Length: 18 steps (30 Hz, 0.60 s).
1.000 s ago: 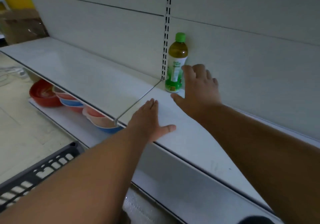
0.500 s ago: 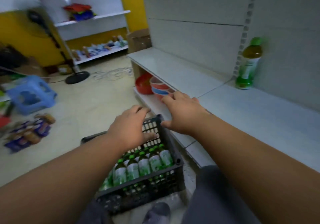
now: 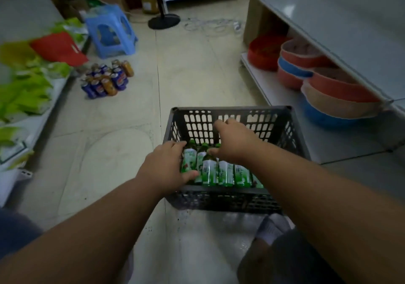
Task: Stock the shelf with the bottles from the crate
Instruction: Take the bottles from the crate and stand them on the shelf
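Both hands were over the crate for the next pick: left hand gripped a bottle, right hand open above the caps.

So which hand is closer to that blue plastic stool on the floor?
Left. The left hand is at the crate's near-left corner, on the blue stool's side; the right hand is further right, over the bottles.

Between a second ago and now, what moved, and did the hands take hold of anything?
Both hands came off the shelf and down into the crate. The left hand now wraps around a bottle at the row's left end; the right hand hovers open above the bottles. The view swung from the shelf down to the floor. The bottles stay upright in the crate, none lifted yet.
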Motion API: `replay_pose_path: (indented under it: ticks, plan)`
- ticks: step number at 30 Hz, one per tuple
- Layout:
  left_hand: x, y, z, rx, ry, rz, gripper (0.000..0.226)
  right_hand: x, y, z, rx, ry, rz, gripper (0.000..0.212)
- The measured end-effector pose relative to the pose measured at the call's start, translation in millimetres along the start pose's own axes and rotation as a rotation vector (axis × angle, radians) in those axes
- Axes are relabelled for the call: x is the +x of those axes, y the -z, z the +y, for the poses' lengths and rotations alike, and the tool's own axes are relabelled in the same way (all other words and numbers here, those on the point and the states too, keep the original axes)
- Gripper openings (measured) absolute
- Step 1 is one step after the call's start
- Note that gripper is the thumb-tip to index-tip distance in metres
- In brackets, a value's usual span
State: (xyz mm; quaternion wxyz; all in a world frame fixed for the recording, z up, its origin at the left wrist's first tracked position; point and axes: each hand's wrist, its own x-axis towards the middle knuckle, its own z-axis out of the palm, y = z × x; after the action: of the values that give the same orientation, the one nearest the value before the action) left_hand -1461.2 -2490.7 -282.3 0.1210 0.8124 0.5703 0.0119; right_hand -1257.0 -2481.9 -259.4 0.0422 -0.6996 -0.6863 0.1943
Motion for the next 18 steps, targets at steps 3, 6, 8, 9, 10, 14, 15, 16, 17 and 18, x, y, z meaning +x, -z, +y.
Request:
replay_pose_path:
  ticks: [3, 6, 8, 9, 10, 14, 15, 16, 17, 18]
  plan:
    - [25, -35, -34, -0.008, -0.020, -0.006, 0.088, 40, -46, 1, 0.093, -0.094, -0.072, 0.073]
    - [58, -65, -63, 0.024, -0.058, -0.016, 0.090, 74, -88, 10, 0.157, -0.193, -0.131, 0.079]
    - [77, -84, -79, 0.066, -0.077, -0.019, 0.095, 93, -112, 17, 0.196, -0.259, -0.162, 0.080]
    - [83, -93, -85, 0.086, -0.086, -0.028, 0.099, 101, -123, 21, 0.214, -0.293, -0.175, 0.080]
    - [88, -101, -90, 0.101, -0.088, -0.042, 0.103, 108, -134, 24, 0.234, -0.327, -0.187, 0.082]
    - [95, -124, -101, 0.119, -0.094, -0.036, 0.113, 135, -172, 33, 0.275, -0.401, -0.249, 0.087]
    - [94, -126, -102, 0.120, -0.097, -0.036, 0.114, 142, -179, 35, 0.266, -0.419, -0.271, 0.090]
    - [94, -127, -103, 0.117, -0.091, -0.030, 0.115, 149, -187, 36, 0.252, -0.435, -0.294, 0.092]
    - [94, -127, -104, 0.114, -0.082, -0.021, 0.115, 157, -195, 36, 0.233, -0.453, -0.319, 0.095]
    - [95, -128, -104, 0.110, -0.078, -0.012, 0.115, 163, -203, 36, 0.205, -0.472, -0.344, 0.096]
